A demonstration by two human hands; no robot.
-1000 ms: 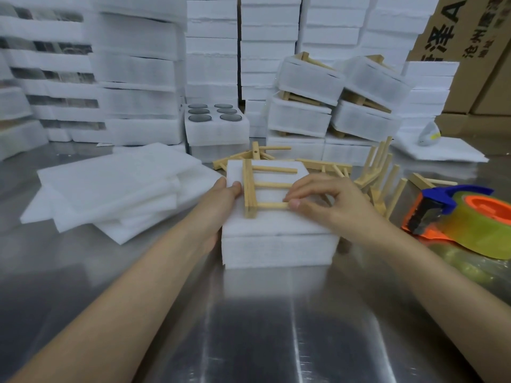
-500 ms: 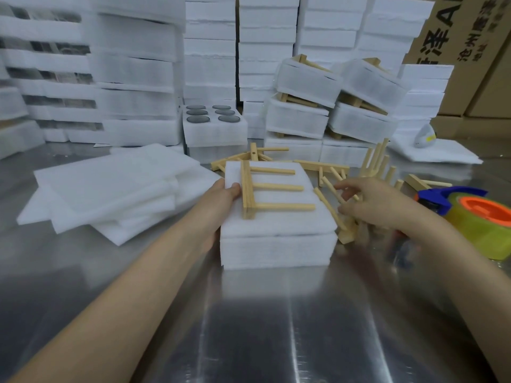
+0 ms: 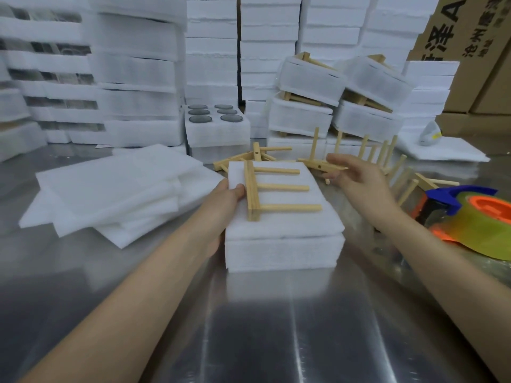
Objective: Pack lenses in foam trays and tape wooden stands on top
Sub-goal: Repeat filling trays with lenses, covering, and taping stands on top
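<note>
A closed white foam tray (image 3: 282, 250) sits on the steel table in front of me. One wooden stand (image 3: 265, 189) with three pegs lies flat on its lid. My left hand (image 3: 225, 197) grips the tray's left edge, thumb on top beside the stand's bar. My right hand (image 3: 356, 179) is raised just right of the tray and pinches a second wooden stand (image 3: 318, 161) by its bar, one peg pointing up. Behind stands an open foam tray (image 3: 218, 131) with several grey lenses (image 3: 199, 119) in its pockets.
Loose wooden stands (image 3: 387, 158) lie piled behind my right hand. A tape dispenser (image 3: 470, 217) with an orange core sits at the right. Flat foam sheets (image 3: 110, 189) are stacked at the left. Taped foam packs (image 3: 304, 117) and foam stacks fill the back; cardboard boxes (image 3: 475, 51) stand at far right.
My right hand left the stand on the lid, reached into the pile at the right and lifted another stand toward the tray. My left hand stayed on the tray's edge.
</note>
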